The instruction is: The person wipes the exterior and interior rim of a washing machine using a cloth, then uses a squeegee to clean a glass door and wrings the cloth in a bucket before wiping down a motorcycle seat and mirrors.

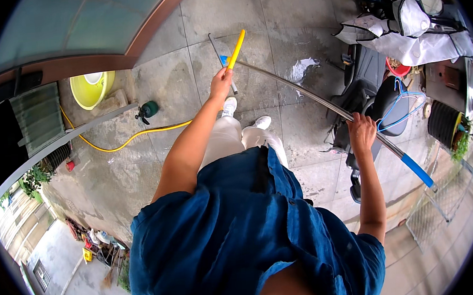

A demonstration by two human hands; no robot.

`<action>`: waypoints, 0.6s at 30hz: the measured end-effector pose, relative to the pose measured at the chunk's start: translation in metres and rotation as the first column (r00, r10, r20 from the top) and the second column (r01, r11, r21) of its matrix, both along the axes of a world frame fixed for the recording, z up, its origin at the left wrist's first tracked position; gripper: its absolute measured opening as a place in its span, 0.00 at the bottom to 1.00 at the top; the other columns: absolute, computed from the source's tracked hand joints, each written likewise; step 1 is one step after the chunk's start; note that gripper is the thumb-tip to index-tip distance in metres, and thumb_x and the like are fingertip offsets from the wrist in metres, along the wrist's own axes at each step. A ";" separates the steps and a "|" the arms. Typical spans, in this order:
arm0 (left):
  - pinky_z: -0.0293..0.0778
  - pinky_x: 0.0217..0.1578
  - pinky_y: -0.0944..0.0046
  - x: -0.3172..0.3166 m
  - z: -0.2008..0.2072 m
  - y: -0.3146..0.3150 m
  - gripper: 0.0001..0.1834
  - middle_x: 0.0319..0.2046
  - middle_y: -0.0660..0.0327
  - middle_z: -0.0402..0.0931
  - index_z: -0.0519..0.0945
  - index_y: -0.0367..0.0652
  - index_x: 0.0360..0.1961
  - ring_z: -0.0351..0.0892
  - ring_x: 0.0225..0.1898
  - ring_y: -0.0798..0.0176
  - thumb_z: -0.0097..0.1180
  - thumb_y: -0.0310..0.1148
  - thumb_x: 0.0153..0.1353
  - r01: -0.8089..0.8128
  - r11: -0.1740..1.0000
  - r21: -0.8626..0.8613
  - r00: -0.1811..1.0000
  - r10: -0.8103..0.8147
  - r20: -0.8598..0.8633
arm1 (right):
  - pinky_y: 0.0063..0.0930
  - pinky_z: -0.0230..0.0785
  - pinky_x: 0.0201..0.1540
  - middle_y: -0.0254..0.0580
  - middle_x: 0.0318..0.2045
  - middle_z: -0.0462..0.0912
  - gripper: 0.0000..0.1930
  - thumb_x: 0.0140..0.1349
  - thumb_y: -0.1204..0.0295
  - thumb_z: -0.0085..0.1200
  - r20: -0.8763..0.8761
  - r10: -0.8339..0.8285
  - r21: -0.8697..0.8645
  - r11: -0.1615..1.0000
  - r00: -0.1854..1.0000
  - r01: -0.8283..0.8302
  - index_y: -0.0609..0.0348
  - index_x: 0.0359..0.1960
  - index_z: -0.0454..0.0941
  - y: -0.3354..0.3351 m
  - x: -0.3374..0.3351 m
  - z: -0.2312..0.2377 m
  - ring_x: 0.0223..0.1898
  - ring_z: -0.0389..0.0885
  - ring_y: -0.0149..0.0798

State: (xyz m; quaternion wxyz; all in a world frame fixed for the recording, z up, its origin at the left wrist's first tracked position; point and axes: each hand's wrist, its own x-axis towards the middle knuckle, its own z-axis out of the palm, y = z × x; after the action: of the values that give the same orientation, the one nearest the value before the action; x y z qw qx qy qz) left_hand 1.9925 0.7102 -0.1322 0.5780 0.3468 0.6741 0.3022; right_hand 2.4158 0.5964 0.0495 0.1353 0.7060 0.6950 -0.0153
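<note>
My left hand (221,85) is closed round the lower end of a slim yellow strip (237,47), which points up and away. Whether the strip joins the blue socket beside it cannot be made out. A long metal pole (304,90) with a blue end grip (417,171) slants across to the right, and my right hand (362,130) is wrapped round it above that grip. At the pole's far end, by the blue socket (224,59), is a narrow grey bar (217,49), like a floor squeegee's head. My left hand partly covers this area.
Wet grey tiles (293,12) surround my white shoes. A yellow hose (131,138) runs left, near a dark green pump bottle (148,111) and a yellow-green basin (91,91). On the right stands a scooter (366,67), with blue hangers (403,102) lying over its seat.
</note>
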 end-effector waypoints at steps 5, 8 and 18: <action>0.60 0.22 0.74 -0.053 0.007 0.016 0.15 0.20 0.72 0.65 0.77 0.43 0.46 0.61 0.21 0.77 0.51 0.43 0.69 -0.069 0.998 0.006 0.997 0.069 0.023 | 0.37 0.76 0.37 0.46 0.42 0.79 0.32 0.61 0.74 0.46 -0.213 0.279 -0.224 0.919 0.936 -0.325 0.41 0.69 0.58 0.046 -0.143 -0.087 0.41 0.80 0.45; 0.57 0.21 0.72 -0.084 0.008 0.025 0.16 0.19 0.72 0.63 0.77 0.42 0.48 0.60 0.20 0.77 0.50 0.42 0.69 -0.120 0.992 -0.046 0.991 0.122 0.044 | 0.35 0.78 0.38 0.46 0.43 0.79 0.37 0.63 0.75 0.44 -0.209 0.337 -0.483 0.781 0.918 -0.396 0.28 0.72 0.49 0.080 -0.239 -0.113 0.40 0.83 0.45; 0.56 0.19 0.74 -0.111 0.012 0.049 0.12 0.19 0.73 0.62 0.76 0.44 0.42 0.59 0.19 0.78 0.51 0.41 0.69 -0.042 0.997 -0.071 0.993 0.050 0.107 | 0.33 0.78 0.38 0.45 0.37 0.83 0.36 0.69 0.67 0.44 0.007 0.235 -0.570 0.800 0.972 -0.189 0.19 0.72 0.39 0.065 -0.197 -0.153 0.36 0.85 0.41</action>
State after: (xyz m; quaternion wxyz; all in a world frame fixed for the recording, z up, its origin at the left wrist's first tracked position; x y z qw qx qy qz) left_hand 1.8813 0.7591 -0.1205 0.6181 0.2942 0.6596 0.3104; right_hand 2.2190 0.6612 -0.1033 0.3658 0.5520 0.7279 -0.1779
